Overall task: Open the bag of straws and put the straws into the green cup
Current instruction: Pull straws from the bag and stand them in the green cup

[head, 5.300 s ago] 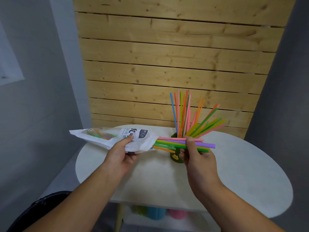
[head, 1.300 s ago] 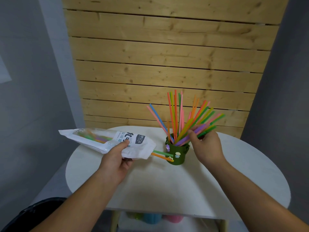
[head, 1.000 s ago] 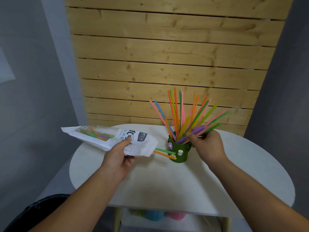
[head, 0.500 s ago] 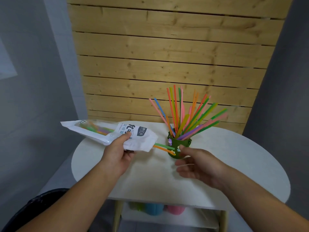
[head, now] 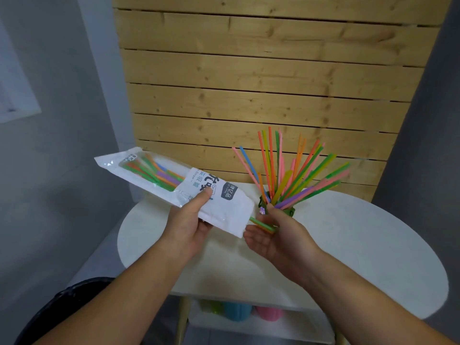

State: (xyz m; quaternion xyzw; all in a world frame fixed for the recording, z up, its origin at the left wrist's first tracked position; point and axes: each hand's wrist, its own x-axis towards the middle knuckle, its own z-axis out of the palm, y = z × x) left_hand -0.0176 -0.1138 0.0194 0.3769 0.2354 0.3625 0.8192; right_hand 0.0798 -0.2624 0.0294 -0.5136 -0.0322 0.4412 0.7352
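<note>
My left hand (head: pixel 185 226) grips the white straw bag (head: pixel 174 185), held above the table with its open end tilted down to the right. Several coloured straws show through the bag's clear window. A few straw ends (head: pixel 261 224) poke out of the opening. They reach into my right hand (head: pixel 276 235), which is cupped palm-up, with the thumb lifted above them and the fingers below. The green cup (head: pixel 290 211) stands just behind that hand, mostly hidden. It is full of fanned-out straws (head: pixel 286 175).
The round white table (head: pixel 348 245) stands against a wooden slat wall (head: pixel 261 83). Blue, pink and green cups (head: pixel 236 313) sit on a shelf under the table. A grey wall is at the left and a dark object at the bottom left.
My right hand let go of the straws it had set in the cup, dropped and came back left to the bag's opening. The bag's open end has tilted lower.
</note>
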